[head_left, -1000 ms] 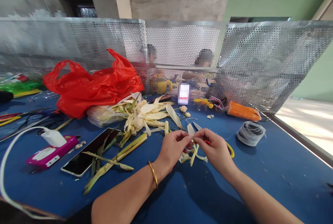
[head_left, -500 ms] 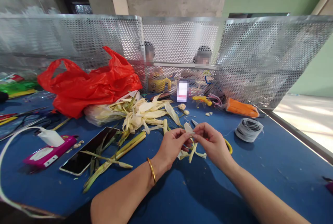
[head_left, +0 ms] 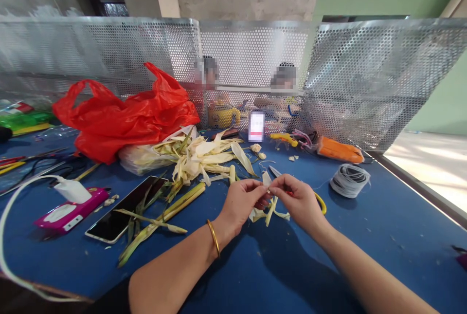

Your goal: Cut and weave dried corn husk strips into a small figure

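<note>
Both of my hands meet above the blue table (head_left: 277, 275), pinching one small bundle of pale corn-husk strips (head_left: 269, 209). My left hand (head_left: 242, 204), with a gold bangle on its wrist, grips the bundle's top from the left with closed fingers. My right hand (head_left: 297, 202) pinches the same top from the right. The husk ends hang down between the two hands and touch the table. Yellow-handled scissors (head_left: 321, 203) lie just behind my right hand, partly hidden by it.
A heap of corn husks (head_left: 202, 156) and green stalks (head_left: 171, 212) lies left of my hands, beside a phone (head_left: 124, 209), a pink power bank (head_left: 67, 212) and a red plastic bag (head_left: 124, 119). A coil of grey cord (head_left: 349, 180) sits right. Two people sit behind the perforated metal screen (head_left: 365, 80).
My hands have stayed together on the husk bundle, fingers shifting only slightly. The camera tilted a little.
</note>
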### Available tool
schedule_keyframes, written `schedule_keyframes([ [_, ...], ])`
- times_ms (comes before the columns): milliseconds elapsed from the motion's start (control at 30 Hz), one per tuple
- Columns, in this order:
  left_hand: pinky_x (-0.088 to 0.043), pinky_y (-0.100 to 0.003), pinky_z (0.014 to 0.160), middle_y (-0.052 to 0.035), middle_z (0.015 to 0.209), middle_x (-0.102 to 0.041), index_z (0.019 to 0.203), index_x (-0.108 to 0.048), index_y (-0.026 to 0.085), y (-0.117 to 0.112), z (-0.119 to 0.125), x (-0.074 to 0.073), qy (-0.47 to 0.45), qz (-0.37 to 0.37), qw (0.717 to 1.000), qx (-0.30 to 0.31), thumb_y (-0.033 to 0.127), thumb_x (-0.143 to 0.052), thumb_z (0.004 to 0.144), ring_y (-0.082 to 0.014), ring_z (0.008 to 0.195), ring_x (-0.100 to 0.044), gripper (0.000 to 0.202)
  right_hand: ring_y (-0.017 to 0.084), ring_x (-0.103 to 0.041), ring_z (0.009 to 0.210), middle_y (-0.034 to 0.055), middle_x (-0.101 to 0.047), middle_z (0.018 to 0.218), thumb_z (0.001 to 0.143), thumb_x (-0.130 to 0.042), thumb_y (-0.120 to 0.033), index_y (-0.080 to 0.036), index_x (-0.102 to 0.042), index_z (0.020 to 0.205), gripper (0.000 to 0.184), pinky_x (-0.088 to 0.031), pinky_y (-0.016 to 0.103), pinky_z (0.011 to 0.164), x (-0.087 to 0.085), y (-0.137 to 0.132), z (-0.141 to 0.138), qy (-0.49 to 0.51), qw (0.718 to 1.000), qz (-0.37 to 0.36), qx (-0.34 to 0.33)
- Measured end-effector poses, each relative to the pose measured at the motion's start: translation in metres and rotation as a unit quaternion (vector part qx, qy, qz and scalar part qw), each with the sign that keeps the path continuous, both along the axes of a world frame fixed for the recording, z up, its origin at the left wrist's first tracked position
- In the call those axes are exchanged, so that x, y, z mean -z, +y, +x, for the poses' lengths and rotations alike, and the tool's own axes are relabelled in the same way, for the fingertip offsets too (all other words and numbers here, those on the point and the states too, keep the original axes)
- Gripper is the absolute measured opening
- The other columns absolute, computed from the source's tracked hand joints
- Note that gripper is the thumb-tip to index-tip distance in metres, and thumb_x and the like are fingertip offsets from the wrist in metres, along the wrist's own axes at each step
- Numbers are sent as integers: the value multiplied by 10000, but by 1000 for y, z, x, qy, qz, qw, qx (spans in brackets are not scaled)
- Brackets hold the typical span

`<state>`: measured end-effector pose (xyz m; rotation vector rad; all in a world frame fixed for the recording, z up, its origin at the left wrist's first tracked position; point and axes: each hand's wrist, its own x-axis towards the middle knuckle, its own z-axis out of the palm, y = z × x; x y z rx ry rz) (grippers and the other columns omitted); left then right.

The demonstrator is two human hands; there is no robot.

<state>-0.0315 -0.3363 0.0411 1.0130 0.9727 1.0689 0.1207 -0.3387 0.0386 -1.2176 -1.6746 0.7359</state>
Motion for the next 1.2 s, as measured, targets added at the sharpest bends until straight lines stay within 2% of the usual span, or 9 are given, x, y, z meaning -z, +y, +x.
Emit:
schedule_keyframes([
  [100, -466, -209, 557, -30, 626, -667, 686, -690, 141, -2, 1, -2, 33, 35, 999, -5, 289, -699, 696, -105, 540, -583, 148, 143, -550, 631, -3, -625, 668, 774, -625, -304, -191, -600, 740, 121, -425, 259, 598, 0, 0, 0, 34, 999, -20, 9],
  [333, -478, -222, 594, -15, 614, -651, 686, -691, 159, -3, 2, -2, 70, 95, 993, 8, 291, -692, 690, -122, 583, -595, 132, 116, -486, 569, -33, -555, 602, 744, -649, -299, -192, -588, 720, 125, -392, 231, 540, -5, -1, 0, 52, 998, -4, 19],
  [600, -470, -208, 566, -22, 615, -635, 658, -654, 137, -1, 0, 2, -17, 11, 1000, 15, 322, -677, 710, -96, 550, -569, 194, 123, -525, 651, -24, -590, 691, 806, -617, -284, -200, -613, 812, 84, -431, 246, 631, -3, -2, 0, 51, 998, 11, -43],
  [833, -468, -203, 568, -13, 615, -633, 656, -657, 140, -2, -1, -1, -28, 6, 1000, 11, 284, -702, 680, -96, 567, -573, 153, 140, -549, 691, -8, -622, 722, 804, -617, -268, -200, -620, 764, 79, -431, 262, 659, 0, 0, 1, 14, 999, 33, -19],
  [1067, -473, -210, 580, -4, 595, -638, 668, -674, 154, -3, 1, -2, 52, 74, 996, -27, 277, -682, 695, -109, 569, -582, 126, 130, -528, 627, -11, -605, 655, 794, -610, -281, -185, -605, 742, 109, -423, 244, 592, -5, -5, -2, 22, 1000, 16, 2],
  [1200, -493, -233, 615, -10, 627, -650, 692, -682, 164, -3, 0, 1, 89, 121, 988, -24, 303, -664, 711, -135, 620, -609, 142, 127, -513, 619, -19, -576, 641, 786, -610, -295, -186, -585, 736, 122, -419, 244, 590, -7, -5, -2, 34, 999, 16, 11],
])
